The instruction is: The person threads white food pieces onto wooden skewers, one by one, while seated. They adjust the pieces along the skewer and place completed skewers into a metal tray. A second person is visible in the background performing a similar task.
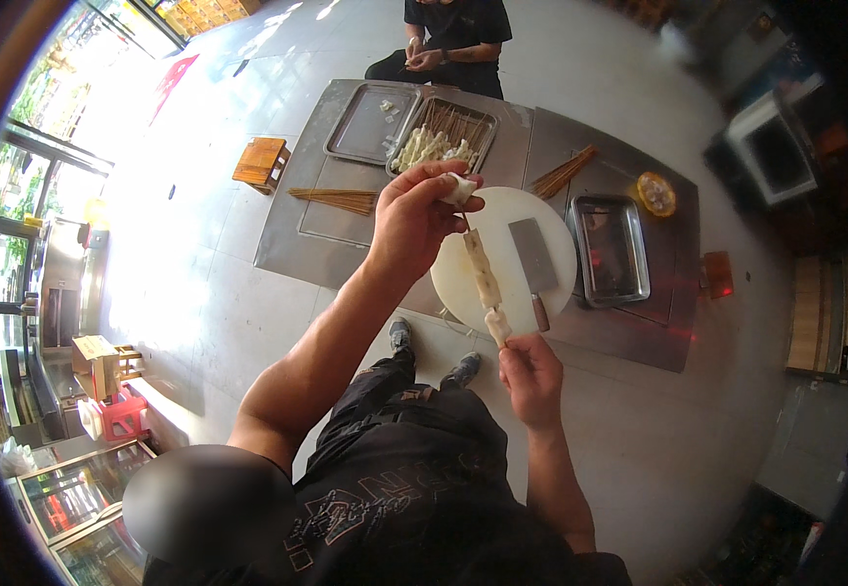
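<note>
My left hand (420,212) pinches a whitish food piece (460,190) at the upper end of a thin wooden skewer. My right hand (534,377) grips the skewer's lower end. Between the hands, several pale, soft-looking pieces (482,271) are threaded along the skewer. Beneath it lies a round white cutting board (461,282), with a cleaver (532,256) resting on its right part, handle towards me. Beyond my left hand, a metal tray (496,135) holds many skewers loaded with whitish pieces. What the food is, I cannot tell.
On the metal table (285,234) are a tray with a few scraps (358,128), bare skewers (336,199) at left, more skewers (563,172) at right, a deep tray (611,253) and a yellow-rimmed bowl (656,194). A person (461,44) sits across; a wooden stool (259,162) stands left.
</note>
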Tool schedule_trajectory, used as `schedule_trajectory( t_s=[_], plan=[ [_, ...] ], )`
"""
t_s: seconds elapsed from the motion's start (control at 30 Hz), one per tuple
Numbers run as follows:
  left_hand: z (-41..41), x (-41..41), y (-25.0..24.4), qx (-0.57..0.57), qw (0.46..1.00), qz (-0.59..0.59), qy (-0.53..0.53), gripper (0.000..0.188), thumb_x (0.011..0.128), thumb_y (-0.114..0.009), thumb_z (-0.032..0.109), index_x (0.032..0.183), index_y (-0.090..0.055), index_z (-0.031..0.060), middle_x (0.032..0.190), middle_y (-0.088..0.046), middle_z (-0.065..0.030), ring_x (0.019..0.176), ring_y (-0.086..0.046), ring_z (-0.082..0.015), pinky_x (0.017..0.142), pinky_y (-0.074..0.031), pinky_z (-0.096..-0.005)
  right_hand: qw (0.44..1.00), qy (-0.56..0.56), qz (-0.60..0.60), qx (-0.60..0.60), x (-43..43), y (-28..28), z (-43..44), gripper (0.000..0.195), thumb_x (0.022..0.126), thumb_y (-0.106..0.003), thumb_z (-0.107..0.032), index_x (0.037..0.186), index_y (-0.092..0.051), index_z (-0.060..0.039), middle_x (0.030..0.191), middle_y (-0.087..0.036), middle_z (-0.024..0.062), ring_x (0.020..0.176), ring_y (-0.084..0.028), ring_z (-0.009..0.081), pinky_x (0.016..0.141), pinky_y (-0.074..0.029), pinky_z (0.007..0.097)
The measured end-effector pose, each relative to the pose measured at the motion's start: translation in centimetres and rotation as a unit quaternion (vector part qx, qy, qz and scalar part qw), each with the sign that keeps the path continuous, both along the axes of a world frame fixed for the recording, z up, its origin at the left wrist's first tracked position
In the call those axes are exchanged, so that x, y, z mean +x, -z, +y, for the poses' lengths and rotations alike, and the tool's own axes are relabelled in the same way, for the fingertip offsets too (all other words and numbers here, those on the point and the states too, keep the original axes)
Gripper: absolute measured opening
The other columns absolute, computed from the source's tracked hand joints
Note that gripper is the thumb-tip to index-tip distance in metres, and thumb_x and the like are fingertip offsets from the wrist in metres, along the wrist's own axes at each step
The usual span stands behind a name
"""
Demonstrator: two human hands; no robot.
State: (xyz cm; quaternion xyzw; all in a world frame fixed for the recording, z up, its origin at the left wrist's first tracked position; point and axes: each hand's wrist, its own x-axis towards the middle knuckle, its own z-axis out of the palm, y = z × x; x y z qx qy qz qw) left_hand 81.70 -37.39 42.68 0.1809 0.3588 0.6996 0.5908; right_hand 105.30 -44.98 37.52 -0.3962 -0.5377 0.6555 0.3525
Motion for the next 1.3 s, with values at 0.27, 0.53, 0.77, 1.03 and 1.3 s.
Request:
schedule_trajectory(
  t_s=[0.27,0.53,0.77,1.03,1.3],
  plan=[
    [-0.4,-0.3,-0.1,0.018,0.993,0.111,-0.018,0.020,0.084,-0.044,0.001,0.096,-0.060,-0.0020,0.095,-0.065,-0.0156,0.072,-0.064,-0.0202,0.053,-0.049,-0.0255,0.999,-0.009,0.017,-0.031,0.2,0.0,-0.5,0.005,0.089,-0.054,-0.007,0.088,-0.053,-0.0030,0.063,-0.048,-0.0027,0.054,-0.042,0.0032,0.049,-0.035,0.0188],
    [-0.7,-1.3,-0.3,0.027,0.985,0.169,0.034,0.024,0.087,-0.044,0.009,0.100,-0.060,-0.0029,0.095,-0.065,-0.0147,0.074,-0.064,-0.0188,0.053,-0.049,-0.0239,0.998,-0.018,0.032,-0.055,0.5,-0.1,-0.3,0.007,0.089,-0.055,-0.009,0.088,-0.053,-0.0023,0.063,-0.049,-0.0013,0.053,-0.043,0.0037,0.047,-0.036,0.0198],
    [-0.8,-0.1,-1.0,0.031,0.980,0.195,0.027,0.023,0.086,-0.059,0.009,0.105,-0.059,-0.0032,0.094,-0.066,-0.0118,0.076,-0.064,-0.0151,0.055,-0.049,-0.0221,0.996,-0.017,0.050,-0.066,0.9,-0.3,0.1,0.006,0.089,-0.054,-0.008,0.089,-0.053,-0.0022,0.062,-0.049,-0.0013,0.052,-0.042,0.0038,0.047,-0.035,0.0197],
    [-1.0,1.0,-1.2,0.051,0.987,0.154,0.024,0.027,0.085,-0.062,0.008,0.109,-0.057,-0.0016,0.098,-0.066,-0.0111,0.080,-0.064,-0.0144,0.058,-0.049,-0.0224,0.996,-0.016,0.059,-0.064,1.0,-0.6,0.2,0.002,0.088,-0.053,-0.005,0.088,-0.053,-0.0027,0.062,-0.049,-0.0013,0.052,-0.042,0.0038,0.047,-0.034,0.0196],
    [-1.6,0.8,-1.4,0.038,0.997,0.050,0.052,0.027,0.086,-0.058,0.009,0.111,-0.057,-0.0028,0.098,-0.065,-0.0133,0.081,-0.064,-0.0174,0.059,-0.049,-0.0228,0.996,-0.004,0.069,-0.060,0.7,-1.0,0.1,0.001,0.087,-0.052,-0.004,0.086,-0.051,-0.0032,0.061,-0.048,-0.0007,0.045,-0.038,0.0031,0.040,-0.029,0.0181]
  ],
)
